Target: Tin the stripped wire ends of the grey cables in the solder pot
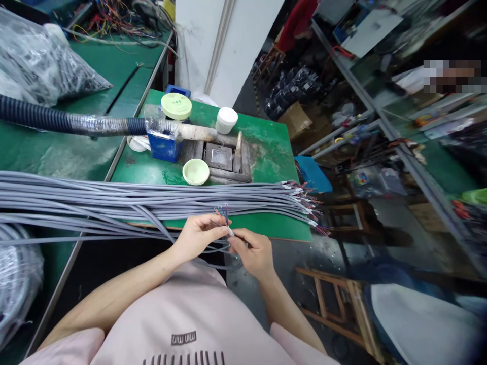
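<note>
Close to my body, at the front edge of the green table, both hands meet on the end of a grey cable (pixel 231 232). Thin coloured wires (pixel 222 213) fan upward out of that end. My left hand (pixel 200 232) pinches the cable end just below the wires, between thumb and fingers. From the other side, my right hand (pixel 253 248) closes its fingertips on the grey jacket and white wrap. Behind my hands lies a long bundle of grey cables (pixel 190 197), their stripped ends (pixel 304 203) with coloured wires pointing right.
On the green table (pixel 270 147) sit a square metal solder pot (pixel 221 156), a white jar (pixel 227 120), a pale green dish (pixel 196 172) and a blue box (pixel 165 145). A ribbed hose (pixel 102 124) crosses from the left. A wooden stool (pixel 338 304) and a seated person are at right.
</note>
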Available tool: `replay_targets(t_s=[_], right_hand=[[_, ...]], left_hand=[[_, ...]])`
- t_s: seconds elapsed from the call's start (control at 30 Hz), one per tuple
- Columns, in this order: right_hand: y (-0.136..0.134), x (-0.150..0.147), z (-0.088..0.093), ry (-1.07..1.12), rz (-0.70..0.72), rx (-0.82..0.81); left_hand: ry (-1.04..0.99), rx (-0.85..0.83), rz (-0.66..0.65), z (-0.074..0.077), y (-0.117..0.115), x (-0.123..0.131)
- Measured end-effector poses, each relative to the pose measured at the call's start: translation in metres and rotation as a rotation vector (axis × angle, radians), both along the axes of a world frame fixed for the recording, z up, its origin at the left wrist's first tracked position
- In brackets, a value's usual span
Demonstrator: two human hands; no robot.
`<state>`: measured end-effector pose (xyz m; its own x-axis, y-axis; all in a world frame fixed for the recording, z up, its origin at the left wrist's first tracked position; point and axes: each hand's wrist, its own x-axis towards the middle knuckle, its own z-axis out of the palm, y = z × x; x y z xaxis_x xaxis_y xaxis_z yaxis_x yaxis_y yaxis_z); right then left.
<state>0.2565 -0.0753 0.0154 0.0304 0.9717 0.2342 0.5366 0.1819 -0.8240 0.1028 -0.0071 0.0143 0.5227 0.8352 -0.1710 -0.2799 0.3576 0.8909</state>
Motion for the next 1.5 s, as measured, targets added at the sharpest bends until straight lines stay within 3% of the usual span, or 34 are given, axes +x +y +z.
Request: replay_targets(t_s=[0.33,0.83,1.03,1.13,1.3,1.5], right_hand=[[-0.003,-0.002,-0.004,0.001,-0.005,0.028],[-0.002,-0.002,-0.007,-0.019,-0.003,0.011],[-0.007,-0.001,-0.008,-0.020,0.022,0.004],[-0.008,-0.001,-0.009,0.063,0.021,-0.053],[0.001,-0.003,-0.007,0.383,-0.037,-0.204],[0.020,-0.006,0.004,0.397,-0.071,-0.199]], left_hand=[[0.014,-0.093,0.129,0.004,0.000,0.004],[0.066,-0.006,0.122,-0.004,0.000,0.006],[0.049,-0.073,0.131,-0.001,0.002,0.008],[0.052,-0.072,0.132,0.001,0.002,0.008],[0.061,-0.071,0.109,0.004,0.001,0.010],[0.042,-0.070,0.101,-0.003,0.000,0.007]])
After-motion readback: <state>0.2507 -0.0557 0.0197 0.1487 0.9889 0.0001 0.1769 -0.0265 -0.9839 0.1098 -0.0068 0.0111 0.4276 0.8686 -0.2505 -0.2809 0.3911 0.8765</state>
